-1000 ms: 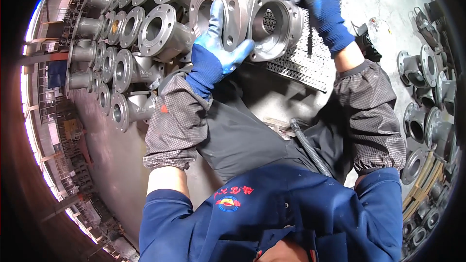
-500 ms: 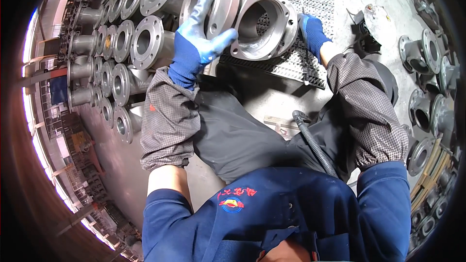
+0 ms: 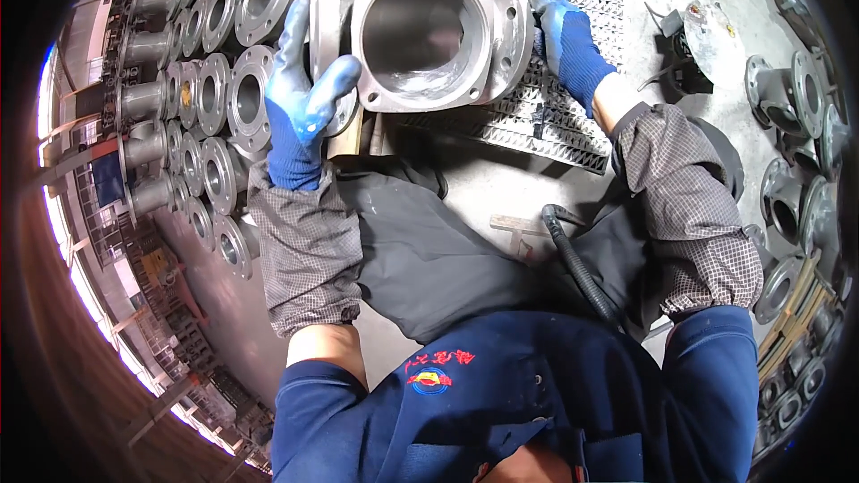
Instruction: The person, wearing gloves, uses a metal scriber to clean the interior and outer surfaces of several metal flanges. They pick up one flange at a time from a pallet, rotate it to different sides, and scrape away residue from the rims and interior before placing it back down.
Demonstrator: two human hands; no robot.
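Note:
A grey metal flanged pipe tee rests over the perforated metal grating, its wide bore facing me. Its left flange now shows nearly edge-on. My left hand, in a blue glove, holds that flange, with the fingers along its outer side and the thumb out to the right. Beside the right flange, my gloved right hand has its fingers closed around what looks like a thin dark rod, which runs down over the grating. Whether these fingers also touch the flange, I cannot tell.
Rows of similar flanged fittings are stacked at the left. More fittings stand on the floor at the right, near wooden strips. A black ribbed hose crosses my lap, and a round pale-topped stand sits beyond my right hand.
The pipe tee has turned, bringing its bore to face me and its left flange edge-on. My left hand has moved left and down with the flange. My right hand has shifted slightly left and up.

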